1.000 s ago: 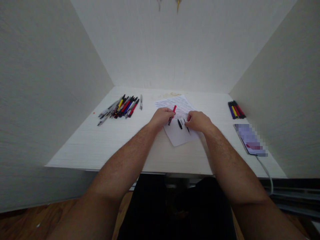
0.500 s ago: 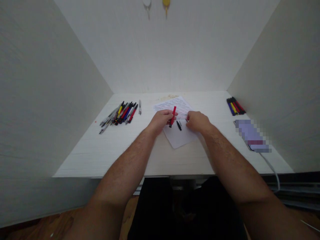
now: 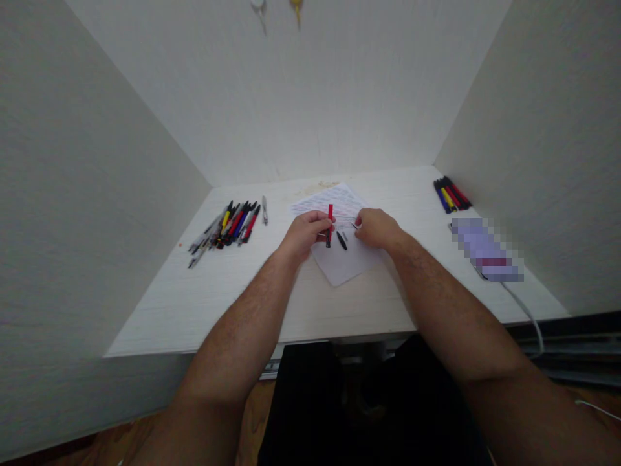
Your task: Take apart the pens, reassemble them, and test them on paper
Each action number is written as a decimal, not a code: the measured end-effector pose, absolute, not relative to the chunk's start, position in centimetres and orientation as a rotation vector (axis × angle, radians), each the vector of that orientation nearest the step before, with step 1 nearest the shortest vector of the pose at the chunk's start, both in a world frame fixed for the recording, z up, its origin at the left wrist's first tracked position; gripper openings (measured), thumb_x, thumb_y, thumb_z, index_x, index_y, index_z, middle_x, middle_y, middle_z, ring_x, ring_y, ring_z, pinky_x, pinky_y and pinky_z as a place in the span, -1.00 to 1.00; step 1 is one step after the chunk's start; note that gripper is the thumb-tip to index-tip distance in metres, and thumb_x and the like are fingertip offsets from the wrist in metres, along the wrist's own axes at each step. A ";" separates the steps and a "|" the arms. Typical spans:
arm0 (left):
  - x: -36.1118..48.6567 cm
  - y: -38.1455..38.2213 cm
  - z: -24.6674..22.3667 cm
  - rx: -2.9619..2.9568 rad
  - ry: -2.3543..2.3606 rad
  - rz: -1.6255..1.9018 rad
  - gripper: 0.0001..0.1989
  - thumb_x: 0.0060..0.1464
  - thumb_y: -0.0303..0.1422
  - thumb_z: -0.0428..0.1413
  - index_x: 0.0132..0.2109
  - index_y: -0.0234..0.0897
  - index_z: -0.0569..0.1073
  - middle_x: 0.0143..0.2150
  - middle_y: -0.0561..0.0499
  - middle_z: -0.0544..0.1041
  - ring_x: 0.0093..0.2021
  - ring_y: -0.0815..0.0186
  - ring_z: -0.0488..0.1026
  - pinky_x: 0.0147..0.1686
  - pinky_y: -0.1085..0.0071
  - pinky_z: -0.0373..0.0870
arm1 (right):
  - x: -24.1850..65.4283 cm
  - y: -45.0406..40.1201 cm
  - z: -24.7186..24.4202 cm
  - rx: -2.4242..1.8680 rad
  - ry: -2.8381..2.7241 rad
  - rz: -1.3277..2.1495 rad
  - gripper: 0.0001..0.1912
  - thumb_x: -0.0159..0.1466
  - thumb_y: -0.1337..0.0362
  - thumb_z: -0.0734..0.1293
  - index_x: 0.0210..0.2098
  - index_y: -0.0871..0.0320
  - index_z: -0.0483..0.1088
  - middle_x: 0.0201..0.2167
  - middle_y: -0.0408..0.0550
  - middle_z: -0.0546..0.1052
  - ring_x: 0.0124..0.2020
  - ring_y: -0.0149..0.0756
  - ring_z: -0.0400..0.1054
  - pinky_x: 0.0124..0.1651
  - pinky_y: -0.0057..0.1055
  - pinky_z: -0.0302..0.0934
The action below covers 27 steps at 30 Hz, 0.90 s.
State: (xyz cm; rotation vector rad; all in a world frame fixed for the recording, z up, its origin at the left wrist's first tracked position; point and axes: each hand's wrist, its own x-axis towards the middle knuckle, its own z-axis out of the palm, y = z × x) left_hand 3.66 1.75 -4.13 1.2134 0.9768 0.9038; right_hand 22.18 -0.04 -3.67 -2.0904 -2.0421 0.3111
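Note:
My left hand is closed on a red pen barrel with a black end, held nearly upright in the picture between thumb and fingers. My right hand is pinched just above the paper; a small dark tip pokes out at its fingertips, too small to name. Between the hands, a black pointed pen part lies on a sheet of paper. Right beside that part is a small greyish piece, perhaps a spring. The sheet's far half carries rows of coloured writing, partly covered by my hands.
Several assorted pens lie heaped on the left of the white table, with a clear pen apart from them. At the right stand out several black-tipped coloured pens in a row. Nearer lies a blurred-out phone with a cable.
The camera view has shifted and tilted slightly. In my left hand the red barrel has turned more upright. My right hand stays pinched near the paper.

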 end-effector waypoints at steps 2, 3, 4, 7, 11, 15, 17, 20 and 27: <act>3.6 1.8 -4.2 1.227 0.979 0.900 -0.87 -0.13 -0.39 0.22 -0.38 -0.34 0.46 -0.39 0.01 0.51 -0.44 0.42 0.40 -0.40 0.44 0.34 | 22.3 0.3 -3.5 -1.948 -1.897 0.391 -0.85 0.07 0.42 0.32 -0.35 0.22 0.49 -0.33 0.08 0.57 -0.29 -0.23 0.43 -0.25 -0.37 0.24; 3.6 1.8 -4.2 1.236 0.978 0.897 -0.87 -0.14 -0.39 0.22 -0.37 -0.34 0.47 -0.38 0.01 0.51 -0.45 0.42 0.40 -0.41 0.45 0.33 | 22.3 0.4 -3.4 -1.858 -1.791 0.456 -0.90 0.07 0.42 0.32 -0.40 0.21 0.47 -0.40 0.02 0.54 -0.36 -0.29 0.39 -0.30 -0.40 0.22; 3.6 1.7 -4.2 1.244 0.974 0.893 -0.86 -0.15 -0.39 0.23 -0.37 -0.33 0.48 -0.39 0.02 0.51 -0.45 0.42 0.40 -0.41 0.45 0.33 | 22.3 0.5 -3.2 -1.759 -1.661 0.535 -0.94 0.09 0.40 0.31 -0.44 0.20 0.45 -0.48 -0.04 0.50 -0.44 -0.35 0.35 -0.36 -0.43 0.19; 3.6 1.6 -4.1 1.259 0.959 0.863 -0.86 -0.14 -0.39 0.22 -0.36 -0.33 0.52 -0.44 0.04 0.49 -0.48 0.44 0.37 -0.44 0.47 0.28 | 22.2 0.7 -2.5 -1.445 -1.229 0.749 -0.92 0.15 0.32 0.29 -0.47 0.15 0.33 -0.61 -0.20 0.33 -0.61 -0.47 0.16 -0.55 -0.50 0.04; 3.7 1.4 -3.9 1.297 0.972 0.798 -0.83 -0.14 -0.40 0.20 -0.32 -0.35 0.57 -0.51 0.04 0.45 -0.53 0.45 0.31 -0.50 0.49 0.19 | 22.2 0.8 -2.0 -1.172 -0.966 0.800 -0.79 0.19 0.18 0.31 -0.47 0.11 0.21 -0.56 -0.24 0.31 -0.64 -0.55 0.10 -0.63 -0.56 -0.06; 3.6 1.4 -4.3 1.373 0.934 0.769 -0.81 -0.10 -0.40 0.19 -0.28 -0.35 0.61 -0.53 0.03 0.44 -0.56 0.46 0.26 -0.53 0.48 0.13 | 22.2 1.1 -2.2 -1.135 -0.948 0.767 -0.73 0.20 0.10 0.34 -0.44 0.10 0.21 -0.53 -0.23 0.35 -0.65 -0.56 0.11 -0.64 -0.56 -0.08; 3.6 1.5 -4.4 1.396 0.917 0.769 -0.81 -0.09 -0.40 0.18 -0.28 -0.35 0.61 -0.53 0.03 0.44 -0.56 0.46 0.25 -0.53 0.48 0.11 | 22.1 1.2 -2.3 -1.134 -0.946 0.761 -0.74 0.20 0.10 0.34 -0.43 0.10 0.21 -0.54 -0.24 0.35 -0.65 -0.57 0.11 -0.64 -0.57 -0.08; 3.5 1.5 -4.4 1.391 0.926 0.774 -0.80 -0.09 -0.40 0.18 -0.27 -0.35 0.62 -0.53 0.02 0.45 -0.56 0.46 0.25 -0.53 0.48 0.11 | 22.1 1.2 -2.4 -1.112 -0.941 0.763 -0.76 0.20 0.13 0.34 -0.42 0.11 0.23 -0.53 -0.24 0.37 -0.65 -0.57 0.11 -0.64 -0.57 -0.07; 3.6 1.5 -4.3 1.368 0.922 0.777 -0.79 -0.08 -0.41 0.17 -0.25 -0.36 0.61 -0.53 0.03 0.43 -0.56 0.47 0.24 -0.53 0.48 0.09 | 22.1 1.0 -2.4 -1.096 -0.977 0.778 -0.73 0.19 0.12 0.36 -0.45 0.12 0.23 -0.52 -0.23 0.39 -0.65 -0.58 0.11 -0.64 -0.58 -0.06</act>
